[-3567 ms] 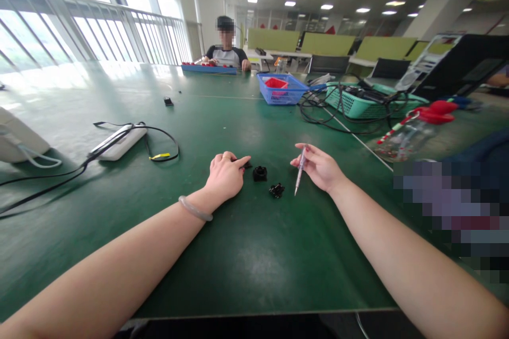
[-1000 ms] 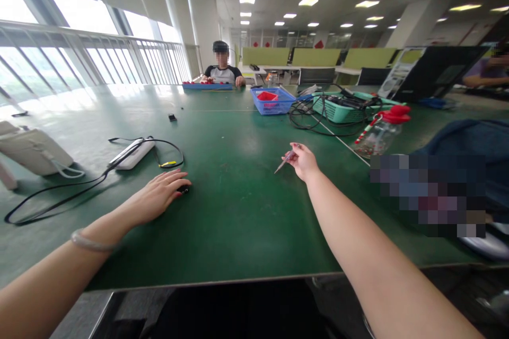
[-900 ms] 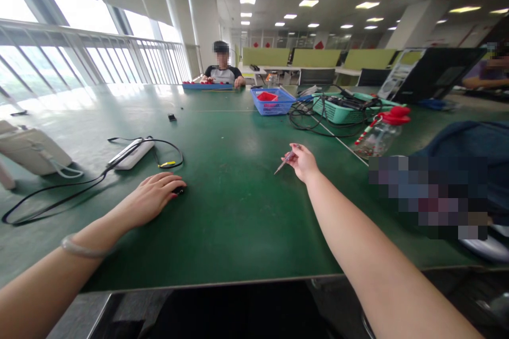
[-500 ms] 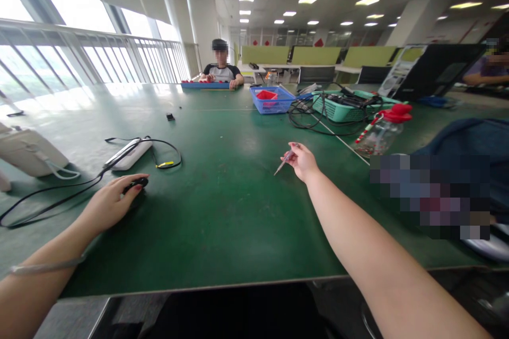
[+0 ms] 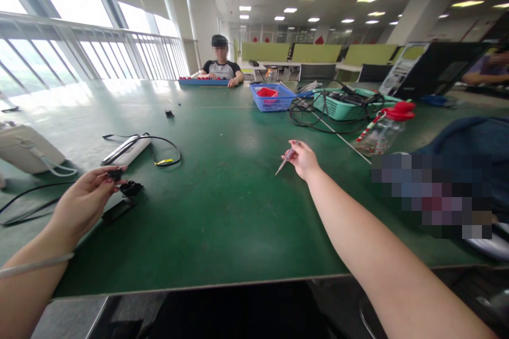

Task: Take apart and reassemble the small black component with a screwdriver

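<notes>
My left hand [image 5: 81,201] is raised a little over the green table [image 5: 238,212] at the left, fingers pinched on a small black part [image 5: 115,173]. A second small black part [image 5: 131,188] lies on the table just right of those fingers, with a flat dark piece [image 5: 118,210] beside it. My right hand [image 5: 303,160] is stretched out over the middle of the table, closed on a thin silver screwdriver [image 5: 285,160] whose tip points down and left.
A white power strip [image 5: 126,150] with black cables lies behind my left hand, a white device [image 5: 27,148] further left. A blue basket [image 5: 274,98], a green basket [image 5: 350,103] with cables and a red-capped bottle [image 5: 385,127] stand at the right. One person sits at the far end, another at right.
My left hand slid the black parts from the table's middle to the left, then lifted one off the surface. My right hand with the screwdriver moved forward, then stayed almost still.
</notes>
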`<state>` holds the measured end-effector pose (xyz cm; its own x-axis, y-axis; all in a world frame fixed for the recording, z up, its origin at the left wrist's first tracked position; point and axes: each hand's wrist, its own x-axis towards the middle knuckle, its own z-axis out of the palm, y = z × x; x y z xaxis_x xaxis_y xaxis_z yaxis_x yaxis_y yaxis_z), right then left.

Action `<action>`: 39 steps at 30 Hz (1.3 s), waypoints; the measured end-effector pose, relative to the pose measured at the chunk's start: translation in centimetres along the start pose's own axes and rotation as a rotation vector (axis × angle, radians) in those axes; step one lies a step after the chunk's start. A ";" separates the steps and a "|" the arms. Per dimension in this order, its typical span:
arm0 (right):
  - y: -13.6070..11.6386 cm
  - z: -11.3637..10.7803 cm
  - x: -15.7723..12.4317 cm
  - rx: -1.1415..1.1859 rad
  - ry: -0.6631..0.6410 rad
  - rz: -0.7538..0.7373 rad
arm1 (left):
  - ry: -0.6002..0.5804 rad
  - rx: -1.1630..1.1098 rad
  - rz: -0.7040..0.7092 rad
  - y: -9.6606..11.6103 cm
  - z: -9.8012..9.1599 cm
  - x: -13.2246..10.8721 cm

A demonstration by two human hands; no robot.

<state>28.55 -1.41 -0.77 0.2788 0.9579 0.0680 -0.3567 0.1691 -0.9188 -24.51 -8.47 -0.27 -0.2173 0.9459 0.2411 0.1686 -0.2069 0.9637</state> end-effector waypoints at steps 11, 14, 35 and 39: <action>0.0 -0.1 0.0 -0.011 -0.003 -0.005 | 0.012 -0.234 -0.172 0.6 -0.3 0.0; 0.0 -0.1 -0.1 -0.013 0.000 -0.004 | 0.010 -0.191 -0.161 0.3 -0.5 0.0; 0.0 0.1 -0.2 -0.025 -0.007 -0.020 | 0.140 0.575 0.020 1.2 0.7 -0.3; 0.0 0.1 -0.2 -0.031 -0.011 -0.021 | 0.193 0.621 0.014 1.8 0.9 -0.7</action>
<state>28.43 -1.60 -0.75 0.2765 0.9566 0.0919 -0.3231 0.1826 -0.9286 -23.15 -9.25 1.17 -0.3699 0.8705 0.3247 0.6847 0.0191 0.7286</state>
